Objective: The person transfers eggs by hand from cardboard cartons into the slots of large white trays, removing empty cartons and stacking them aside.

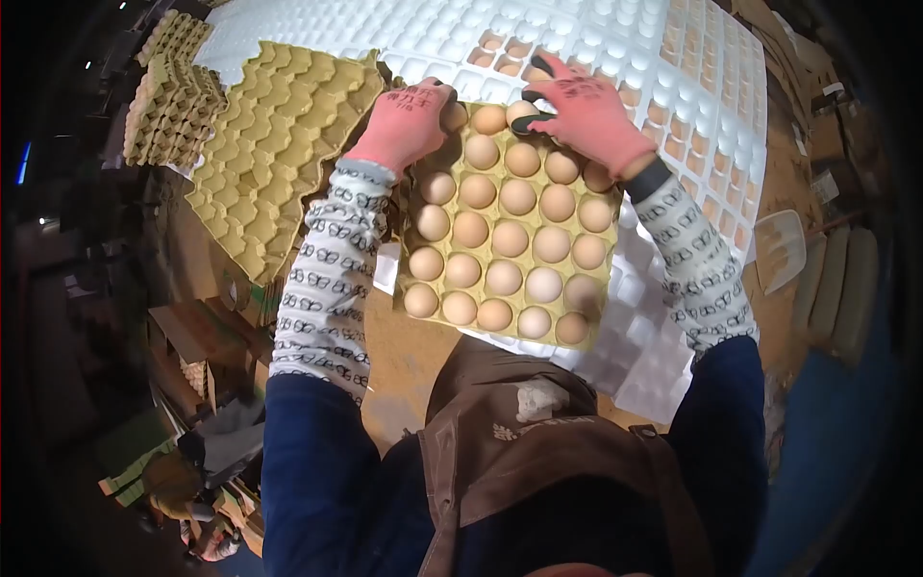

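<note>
Several brown eggs (510,238) sit in a yellowish pulp tray (496,332) in front of my body. My left hand (407,123), in a pink glove with dark fingertips, curls at the tray's far left corner, against an egg there. At the far right part of the tray, my right hand (582,113) wears a like glove. Its thumb and forefinger are apart, around a pale egg (522,112) in the far row; whether they grip it is hard to tell. Beyond the tray lie white moulded trays (423,38), some cells holding eggs (510,55).
Left of my left arm lies an empty yellowish pulp tray (284,135). Stacked egg trays (175,111) stand at the far left. A clear plastic container (779,248) is on the right. Boxes (207,337) are at lower left, with part of a person (213,543) below.
</note>
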A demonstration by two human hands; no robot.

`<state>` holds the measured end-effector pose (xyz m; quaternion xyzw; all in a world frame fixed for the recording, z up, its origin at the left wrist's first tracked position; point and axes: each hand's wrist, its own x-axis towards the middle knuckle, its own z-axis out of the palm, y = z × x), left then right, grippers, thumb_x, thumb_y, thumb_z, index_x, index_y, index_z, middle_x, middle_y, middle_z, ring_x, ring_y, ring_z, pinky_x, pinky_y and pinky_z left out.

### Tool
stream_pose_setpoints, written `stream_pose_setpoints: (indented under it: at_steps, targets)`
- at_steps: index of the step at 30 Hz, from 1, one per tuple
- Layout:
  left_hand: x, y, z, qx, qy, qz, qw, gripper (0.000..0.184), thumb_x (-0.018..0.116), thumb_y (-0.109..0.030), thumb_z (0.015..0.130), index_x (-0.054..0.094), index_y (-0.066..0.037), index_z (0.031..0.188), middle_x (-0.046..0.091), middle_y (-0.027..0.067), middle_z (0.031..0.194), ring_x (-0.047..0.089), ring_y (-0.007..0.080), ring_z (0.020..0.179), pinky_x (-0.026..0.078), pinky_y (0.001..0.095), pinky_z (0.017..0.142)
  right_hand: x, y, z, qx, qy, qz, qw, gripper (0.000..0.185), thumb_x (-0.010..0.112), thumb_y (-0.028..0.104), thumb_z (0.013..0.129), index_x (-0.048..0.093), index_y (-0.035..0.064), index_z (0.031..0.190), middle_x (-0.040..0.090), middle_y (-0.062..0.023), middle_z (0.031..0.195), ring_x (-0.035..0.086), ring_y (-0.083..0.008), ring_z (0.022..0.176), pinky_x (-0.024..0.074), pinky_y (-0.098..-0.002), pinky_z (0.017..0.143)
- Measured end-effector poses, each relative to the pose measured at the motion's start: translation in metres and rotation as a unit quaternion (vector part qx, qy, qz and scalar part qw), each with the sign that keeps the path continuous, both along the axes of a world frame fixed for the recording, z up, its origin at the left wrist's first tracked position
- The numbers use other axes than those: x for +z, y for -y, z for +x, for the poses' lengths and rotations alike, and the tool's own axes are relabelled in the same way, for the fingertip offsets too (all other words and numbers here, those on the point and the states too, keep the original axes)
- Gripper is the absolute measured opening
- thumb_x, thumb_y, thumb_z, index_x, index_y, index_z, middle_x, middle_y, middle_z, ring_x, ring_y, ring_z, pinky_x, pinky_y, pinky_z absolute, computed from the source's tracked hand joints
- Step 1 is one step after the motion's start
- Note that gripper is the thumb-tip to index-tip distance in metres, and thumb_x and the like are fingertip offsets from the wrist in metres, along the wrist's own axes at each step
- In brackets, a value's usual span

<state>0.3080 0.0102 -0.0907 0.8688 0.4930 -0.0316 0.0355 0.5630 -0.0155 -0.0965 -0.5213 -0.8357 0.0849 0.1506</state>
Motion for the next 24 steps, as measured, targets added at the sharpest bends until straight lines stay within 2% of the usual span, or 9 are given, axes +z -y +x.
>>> stream_pose_setpoints:
  at_steps: [3,5,7,12,17,21,22,23,24]
  targets:
    - [0.018,0.029,0.003,0.118,0.432,-0.069,0.891,0.048,0.069,-0.007,0.078,0.053,-0.007,0.123,0.061,0.0093,0.112,0.062,0.0143,0.085,0.051,0.0281,0.077,0.002,0.016,0.036,-0.141,-0.373,-0.214,0.892,0.041,0.058,0.030,0.094,0.057,0.0079,0.128,0.059,-0.0156,0.122,0.063,-0.0247,0.103,0.0491,-0.0315,0.088]
    - [0.013,0.027,0.000,0.124,0.679,-0.270,0.671,0.051,0.067,-0.005,0.082,0.049,-0.005,0.130,0.062,0.0042,0.104,0.060,0.0114,0.084,0.050,0.0255,0.076,-0.006,0.034,0.065,-0.130,-0.537,-0.279,0.786,0.041,0.052,0.029,0.098,0.054,0.0046,0.130,0.060,-0.0123,0.122,0.063,-0.0203,0.100,0.0498,-0.0293,0.085]
    - [0.023,0.024,0.010,0.118,0.650,-0.337,0.671,0.050,0.067,-0.007,0.083,0.051,-0.006,0.131,0.063,0.0034,0.099,0.060,0.0101,0.087,0.050,0.0246,0.077,-0.005,0.059,0.082,-0.123,-0.614,-0.316,0.713,0.041,0.048,0.028,0.100,0.052,0.0025,0.132,0.059,-0.0103,0.122,0.063,-0.0185,0.099,0.0502,-0.0285,0.084]
    - [-0.006,-0.018,0.035,-0.072,0.066,-0.002,0.995,0.046,0.080,-0.030,0.071,0.066,-0.015,0.113,0.050,0.0089,0.134,0.056,0.0326,0.112,0.049,0.0437,0.090,-0.026,0.127,0.129,-0.114,-0.686,-0.295,0.656,0.044,0.046,0.028,0.101,0.046,0.0006,0.136,0.059,-0.0088,0.125,0.061,-0.0164,0.103,0.0497,-0.0269,0.086]
    - [0.026,-0.033,0.031,-0.159,0.187,-0.075,0.967,0.039,0.068,-0.021,0.086,0.060,-0.004,0.121,0.058,0.0091,0.124,0.063,0.0222,0.104,0.052,0.0299,0.083,-0.044,0.217,0.191,-0.224,-0.749,-0.250,0.571,0.050,0.045,0.033,0.102,0.040,0.0015,0.140,0.059,-0.0114,0.123,0.064,-0.0170,0.097,0.0522,-0.0270,0.079]
    - [0.039,0.006,0.110,0.019,0.444,-0.459,0.769,0.040,0.050,-0.024,0.099,0.050,-0.001,0.132,0.063,0.0065,0.113,0.062,0.0150,0.097,0.051,0.0270,0.082,-0.087,0.256,0.254,-0.478,-0.658,-0.130,0.567,0.044,0.049,0.040,0.100,0.057,0.0031,0.122,0.063,-0.0028,0.087,0.056,-0.0068,0.066,0.0471,-0.0217,0.058]
    - [0.034,0.035,0.148,-0.021,0.444,-0.463,0.767,0.042,0.046,-0.026,0.102,0.046,-0.002,0.136,0.063,0.0052,0.111,0.061,0.0124,0.095,0.051,0.0239,0.079,-0.113,0.259,0.269,-0.480,-0.596,-0.130,0.630,0.043,0.052,0.038,0.098,0.056,0.0027,0.124,0.061,-0.0065,0.099,0.058,-0.0113,0.078,0.0484,-0.0238,0.066]
    - [0.004,0.039,0.186,0.063,0.518,-0.662,0.538,0.044,0.046,-0.031,0.101,0.047,-0.002,0.135,0.063,0.0061,0.111,0.062,0.0136,0.094,0.053,0.0257,0.077,-0.146,0.255,0.282,-0.476,-0.531,-0.125,0.690,0.044,0.056,0.035,0.096,0.055,0.0023,0.125,0.058,-0.0102,0.112,0.060,-0.0158,0.090,0.0496,-0.0259,0.075]
    - [-0.018,0.061,0.225,0.034,0.479,-0.589,0.650,0.048,0.045,-0.037,0.101,0.046,-0.002,0.134,0.063,0.0085,0.110,0.063,0.0150,0.094,0.053,0.0268,0.076,-0.165,0.255,0.290,-0.470,-0.462,-0.119,0.742,0.045,0.060,0.033,0.094,0.055,0.0019,0.126,0.056,-0.0138,0.125,0.061,-0.0202,0.103,0.0508,-0.0280,0.083]
